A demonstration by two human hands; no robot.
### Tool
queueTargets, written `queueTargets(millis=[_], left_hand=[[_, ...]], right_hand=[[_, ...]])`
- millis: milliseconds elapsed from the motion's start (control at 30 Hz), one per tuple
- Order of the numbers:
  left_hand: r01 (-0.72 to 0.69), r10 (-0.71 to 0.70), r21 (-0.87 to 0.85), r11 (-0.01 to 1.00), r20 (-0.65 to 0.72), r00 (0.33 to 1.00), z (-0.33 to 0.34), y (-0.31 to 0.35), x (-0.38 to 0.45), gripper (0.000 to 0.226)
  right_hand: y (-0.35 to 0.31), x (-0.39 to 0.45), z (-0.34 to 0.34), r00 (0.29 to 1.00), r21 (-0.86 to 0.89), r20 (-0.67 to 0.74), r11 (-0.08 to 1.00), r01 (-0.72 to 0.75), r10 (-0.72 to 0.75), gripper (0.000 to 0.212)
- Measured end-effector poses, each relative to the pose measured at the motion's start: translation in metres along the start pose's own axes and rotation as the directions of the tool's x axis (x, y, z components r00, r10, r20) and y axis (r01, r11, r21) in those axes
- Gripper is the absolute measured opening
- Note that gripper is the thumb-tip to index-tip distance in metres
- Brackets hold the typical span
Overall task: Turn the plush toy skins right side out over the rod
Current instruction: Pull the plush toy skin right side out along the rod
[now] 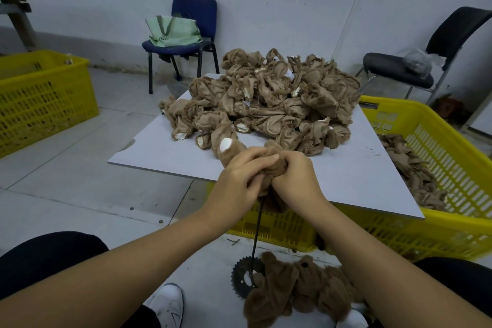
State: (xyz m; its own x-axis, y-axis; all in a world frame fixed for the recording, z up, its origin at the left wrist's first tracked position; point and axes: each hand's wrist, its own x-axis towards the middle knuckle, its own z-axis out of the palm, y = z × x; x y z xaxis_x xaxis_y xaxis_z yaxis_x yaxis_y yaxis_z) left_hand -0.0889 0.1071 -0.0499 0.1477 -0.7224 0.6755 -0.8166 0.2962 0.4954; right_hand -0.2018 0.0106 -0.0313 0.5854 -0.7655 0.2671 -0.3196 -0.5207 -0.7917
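Plush skin [269, 157] gripped by left hand [241, 181], right hand [295, 176]; rod [257, 231] top hidden

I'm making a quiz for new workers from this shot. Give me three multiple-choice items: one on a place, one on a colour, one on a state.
1. Where do the finished furry skins lie?
A. on the floor by the rod's base
B. on the blue chair
C. on the board

2. What colour are the crates?
A. red
B. yellow
C. green

3. What are the hands doing?
A. resting open
B. both gripping one skin
C. lifting a crate

Answers:
1 A, they lie beside the sprocket.
2 B, both are yellow.
3 B, left hand and right hand clutch a skin atop the rod.
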Motion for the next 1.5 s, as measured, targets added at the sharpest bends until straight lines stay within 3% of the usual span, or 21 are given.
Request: queueTargets(millis=[133,200,267,333,400,533,700,800,900,1000,1067,1100,1167,1233,1333,1500], left_hand=[[0.036,-0.039,0.045,0.998,0.064,0.997,0.004,0.002,-0.011,0.059],[0.18,-0.182,0.065,0.982,0.035,0.983,0.006,0.002,-0.013,0.06],[0.282,-0.283,0.085,0.956,0.001,0.959,0.008,-0.001,-0.011,0.048],[0.253,-0.253,0.088,0.963,-0.019,0.967,0.009,-0.001,-0.006,0.028],[0.204,-0.202,0.074,0.976,-0.031,0.979,0.008,0.001,0.001,0.022],[0.129,-0.123,0.084,0.988,-0.068,0.99,0.006,0.009,0.017,0.032],[0.076,-0.075,-0.009,0.997,0.027,0.997,0.009,0.013,0.034,0.038],[0.162,-0.147,-0.118,0.98,0.13,0.981,0.017,0.01,0.026,0.048],[0.392,-0.355,-0.232,0.89,0.186,0.916,0.024,0.008,0.012,0.063],[0.487,-0.475,-0.121,0.865,0.115,0.873,0.026,-0.006,0.008,0.035],[0.47,-0.463,-0.07,0.88,0.097,0.881,0.024,-0.009,0.01,0.008],[0.439,-0.432,-0.057,0.897,0.097,0.896,0.023,-0.007,0.012,0.005],[0.349,-0.347,-0.022,0.937,0.063,0.936,0.022,-0.004,0.016,0.014],[0.305,-0.304,-0.033,0.952,0.025,0.952,0.019,0.0,0.025,0.009],[0.261,-0.262,0.023,0.965,0.013,0.965,0.012,0.009,0.046,0.012],[0.358,-0.361,0.044,0.933,0.13,0.924,0.016,0.01,0.06,0.015]], right_hand=[[0.014,0.004,0.003,0.978,-0.086,0.138,0.985,-0.147,0.158,0.02],[0.016,0.006,0.004,0.957,-0.083,0.192,0.975,-0.204,0.216,0.022],[0.016,0.006,0.004,0.952,-0.052,0.198,0.972,-0.23,0.235,0.026],[0.017,0.006,0.005,0.956,-0.026,0.182,0.973,-0.229,0.23,0.032],[0.016,0.008,0.005,0.963,-0.002,0.159,0.975,-0.221,0.219,0.031],[0.014,0.015,0.009,0.98,0.05,0.099,0.982,-0.181,0.175,0.019],[0.021,0.021,0.015,0.996,0.045,0.043,0.996,-0.082,0.08,0.023],[0.032,0.02,0.022,0.986,-0.014,0.109,0.992,-0.129,0.13,0.025],[0.039,0.02,0.02,0.953,-0.023,0.208,0.975,-0.221,0.221,0.017],[0.039,0.021,0.016,0.939,-0.032,0.225,0.966,-0.258,0.258,0.021],[0.037,0.018,0.016,0.946,-0.028,0.227,0.972,-0.232,0.232,0.017],[0.035,0.016,0.017,0.955,-0.012,0.215,0.978,-0.206,0.204,0.021],[0.031,0.014,0.014,0.972,0.043,0.181,0.986,-0.162,0.151,0.039],[0.021,0.017,0.008,0.979,0.061,0.184,0.993,-0.099,0.087,0.048],[0.01,0.03,0.003,0.993,0.013,0.117,1.0,0.022,-0.024,0.035],[0.02,0.027,0.014,0.965,-0.041,0.213,0.988,-0.15,0.156,0.031]])
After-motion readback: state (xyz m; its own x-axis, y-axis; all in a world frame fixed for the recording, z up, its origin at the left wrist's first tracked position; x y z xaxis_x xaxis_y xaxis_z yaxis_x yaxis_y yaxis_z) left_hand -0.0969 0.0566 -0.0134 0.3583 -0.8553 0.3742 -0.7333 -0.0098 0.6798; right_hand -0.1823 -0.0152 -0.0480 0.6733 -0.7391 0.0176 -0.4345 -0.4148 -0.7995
